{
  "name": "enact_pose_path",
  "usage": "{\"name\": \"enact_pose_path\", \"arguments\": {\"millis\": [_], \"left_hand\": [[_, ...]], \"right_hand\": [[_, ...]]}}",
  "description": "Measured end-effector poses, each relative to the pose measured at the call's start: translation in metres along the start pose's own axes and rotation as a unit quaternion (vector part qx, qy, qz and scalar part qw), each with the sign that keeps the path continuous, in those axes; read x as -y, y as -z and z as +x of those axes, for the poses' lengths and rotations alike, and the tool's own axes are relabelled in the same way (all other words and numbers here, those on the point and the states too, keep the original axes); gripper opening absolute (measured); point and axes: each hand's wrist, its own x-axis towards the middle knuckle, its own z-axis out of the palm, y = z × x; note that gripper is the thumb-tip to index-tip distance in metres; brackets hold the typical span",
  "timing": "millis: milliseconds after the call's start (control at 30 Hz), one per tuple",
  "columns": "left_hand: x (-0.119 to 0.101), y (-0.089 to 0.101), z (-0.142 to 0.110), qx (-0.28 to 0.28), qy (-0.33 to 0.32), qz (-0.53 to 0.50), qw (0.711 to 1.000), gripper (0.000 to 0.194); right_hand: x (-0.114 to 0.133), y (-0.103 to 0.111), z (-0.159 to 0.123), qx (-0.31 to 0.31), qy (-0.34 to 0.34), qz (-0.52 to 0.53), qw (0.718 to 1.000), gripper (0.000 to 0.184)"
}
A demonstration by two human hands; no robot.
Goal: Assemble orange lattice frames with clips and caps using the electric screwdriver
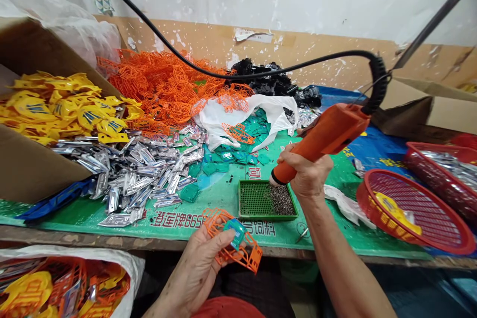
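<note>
My left hand (203, 263) is closed around an orange plastic frame (248, 257), its thumb pressing a translucent teal plastic piece (235, 234) against it, in front of the table edge. Gripped in my right hand (311, 174) is an orange electric screwdriver (324, 134), tilted with its tip down at a heap of small screws (282, 201). Those screws lie in the right part of a green basket tray (255, 198). Whether a screw is on the tip cannot be seen.
Orange frames (160, 89), silver pieces (137, 174) and teal pieces (218, 159) cover the table's left and middle. Yellow parts (63, 107) fill a cardboard box (33, 159). A black cable (208, 73) arches overhead to the screwdriver. Red baskets (367, 198) stand at right; a filled white sack (130, 263) sits below left.
</note>
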Motion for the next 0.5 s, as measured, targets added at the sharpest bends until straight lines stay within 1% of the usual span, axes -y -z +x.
{"name": "enact_pose_path", "arguments": {"millis": [100,200,267,367,433,500], "left_hand": [[-0.001,-0.001,0.000,-0.001,-0.004,-0.022,1.000,0.031],[-0.002,-0.002,0.000,0.013,-0.008,-0.050,0.999,0.029],[-0.001,-0.001,0.002,0.018,-0.012,-0.063,0.998,0.027],[0.001,0.000,0.003,0.013,-0.010,-0.069,0.997,0.026],[0.001,0.001,0.003,0.014,-0.010,-0.067,0.998,0.027],[0.000,0.000,0.002,0.019,-0.010,-0.059,0.998,0.028]], "right_hand": [[0.015,-0.003,0.000,-0.009,0.004,0.023,1.000,0.013],[0.041,-0.007,-0.006,-0.010,-0.013,0.065,0.998,0.013],[0.060,-0.009,-0.016,0.017,-0.055,0.109,0.992,0.014],[0.083,-0.010,-0.037,0.088,-0.112,0.174,0.974,0.014],[0.090,-0.011,-0.052,0.131,-0.121,0.210,0.961,0.018],[0.092,-0.011,-0.064,0.161,-0.126,0.233,0.951,0.022]]}}
